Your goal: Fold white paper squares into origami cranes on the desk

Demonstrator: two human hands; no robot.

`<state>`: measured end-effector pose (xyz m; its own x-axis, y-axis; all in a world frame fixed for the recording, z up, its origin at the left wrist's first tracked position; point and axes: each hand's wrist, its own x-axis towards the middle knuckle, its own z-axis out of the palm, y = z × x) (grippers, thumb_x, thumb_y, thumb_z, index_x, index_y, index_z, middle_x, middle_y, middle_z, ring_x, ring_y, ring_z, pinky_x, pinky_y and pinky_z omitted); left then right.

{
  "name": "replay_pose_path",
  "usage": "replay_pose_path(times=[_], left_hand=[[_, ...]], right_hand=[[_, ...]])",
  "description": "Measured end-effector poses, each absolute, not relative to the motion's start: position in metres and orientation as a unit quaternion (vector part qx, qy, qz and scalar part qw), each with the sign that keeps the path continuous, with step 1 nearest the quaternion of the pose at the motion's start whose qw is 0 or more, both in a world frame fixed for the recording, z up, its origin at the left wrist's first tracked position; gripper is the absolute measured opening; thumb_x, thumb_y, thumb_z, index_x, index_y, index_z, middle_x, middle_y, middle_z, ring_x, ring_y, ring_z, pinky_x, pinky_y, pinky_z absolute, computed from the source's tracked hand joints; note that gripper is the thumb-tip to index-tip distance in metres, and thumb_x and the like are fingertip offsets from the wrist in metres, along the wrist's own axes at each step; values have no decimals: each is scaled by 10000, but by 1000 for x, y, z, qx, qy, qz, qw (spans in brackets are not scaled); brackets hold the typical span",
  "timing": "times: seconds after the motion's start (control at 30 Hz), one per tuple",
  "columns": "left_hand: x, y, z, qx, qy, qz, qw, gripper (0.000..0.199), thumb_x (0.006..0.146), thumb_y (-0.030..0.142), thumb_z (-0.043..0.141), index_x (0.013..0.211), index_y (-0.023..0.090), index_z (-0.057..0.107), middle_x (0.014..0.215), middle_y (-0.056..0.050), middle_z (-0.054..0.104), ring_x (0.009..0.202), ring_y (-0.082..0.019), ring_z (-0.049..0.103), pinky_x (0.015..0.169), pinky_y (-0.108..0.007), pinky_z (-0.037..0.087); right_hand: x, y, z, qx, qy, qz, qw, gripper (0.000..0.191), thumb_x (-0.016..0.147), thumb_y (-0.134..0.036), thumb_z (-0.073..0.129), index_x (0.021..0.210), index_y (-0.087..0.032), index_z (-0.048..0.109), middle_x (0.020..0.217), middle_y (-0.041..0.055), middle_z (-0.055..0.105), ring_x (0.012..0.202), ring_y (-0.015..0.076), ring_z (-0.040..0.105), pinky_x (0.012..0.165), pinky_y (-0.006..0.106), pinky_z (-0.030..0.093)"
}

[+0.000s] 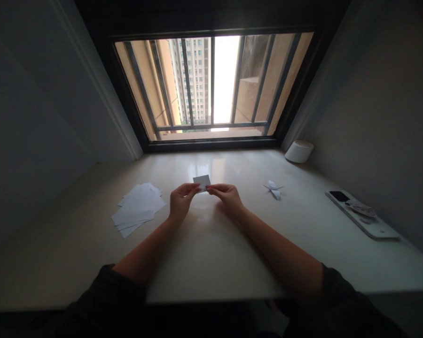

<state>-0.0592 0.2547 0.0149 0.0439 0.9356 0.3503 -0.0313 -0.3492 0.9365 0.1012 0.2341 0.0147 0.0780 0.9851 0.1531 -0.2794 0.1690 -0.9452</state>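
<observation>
No print or lettering can be read anywhere: the white sheets look blank, and any marks on the items at the far right are too small to make out. A small white paper rectangle (pixel 201 181) is held up in the middle of the scene, above the pale tabletop (pixel 211 253), its longer edges running roughly left to right with a slight rise to the right. Its upper part stands clear, leaning away toward the window. The left hand (pixel 182 199) and right hand (pixel 227 197) meet at its lower edge, nearly touching each other. The left fingers (pixel 190 188) and right fingers (pixel 215 188) are closed on the paper, pinching it from both sides. Left of the hands, a loose pile of white paper sheets (pixel 137 209) lies fanned on the tabletop. To the right sits a small folded white paper figure (pixel 274 189), with pointed ends spreading sideways. Farther right, a dark phone (pixel 339 196) and a round patterned disc (pixel 360 209) rest on a long white slab (pixel 363 218). A white cylinder (pixel 299 151) stands in the far right corner beneath a barred window (pixel 213 84).
</observation>
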Motion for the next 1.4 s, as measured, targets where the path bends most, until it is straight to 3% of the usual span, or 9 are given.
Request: replay_pose_path(times=[0.27,0.53,0.7,1.03,1.13,1.27,1.4], left_hand=[[-56,252,17,540,395,603,434,215,637,307,757,791,163,717,806,-56,722,776,-187,665,787,-330,518],[-54,250,19,523,403,620,423,223,640,321,752,791,162,710,796,-50,718,761,-173,658,758,-308,513],[-54,250,19,528,401,622,417,221,644,321,751,797,167,710,792,-46,716,752,-169,655,742,-300,512],[-54,244,26,572,432,601,354,248,670,389,717,798,177,699,805,-45,705,750,-183,657,717,-306,524],[-55,244,28,577,427,591,368,318,666,389,724,904,188,660,795,-37,701,739,-179,666,699,-292,518],[-54,244,27,563,401,579,432,630,632,373,756,1190,221,509,803,-33,713,770,-195,682,740,-306,507],[-53,248,21,550,395,557,481,566,633,387,753,1123,172,567,836,-74,726,808,-215,679,743,-317,492]], right_hand=[[98,233,16,-387,-437,517,626,212,527,-299,806,704,-200,742,744,43,735,740,205,672,808,375,499],[94,230,18,-372,-446,512,633,217,550,-291,798,743,-215,736,695,18,725,655,165,657,737,343,518],[92,229,19,-370,-424,526,638,258,505,-299,817,730,-207,731,735,25,731,705,179,668,793,366,516],[92,232,15,-375,-419,537,628,301,491,-332,819,750,-208,732,756,36,729,764,206,667,815,392,509],[94,234,11,-375,-417,534,633,304,501,-331,818,766,-207,735,754,40,728,729,191,660,799,382,504],[97,236,8,-374,-418,530,636,276,538,-318,808,784,-213,738,729,36,723,677,164,640,770,358,491],[98,236,7,-369,-417,537,633,289,528,-321,813,786,-214,738,734,34,723,689,164,643,780,357,484]])
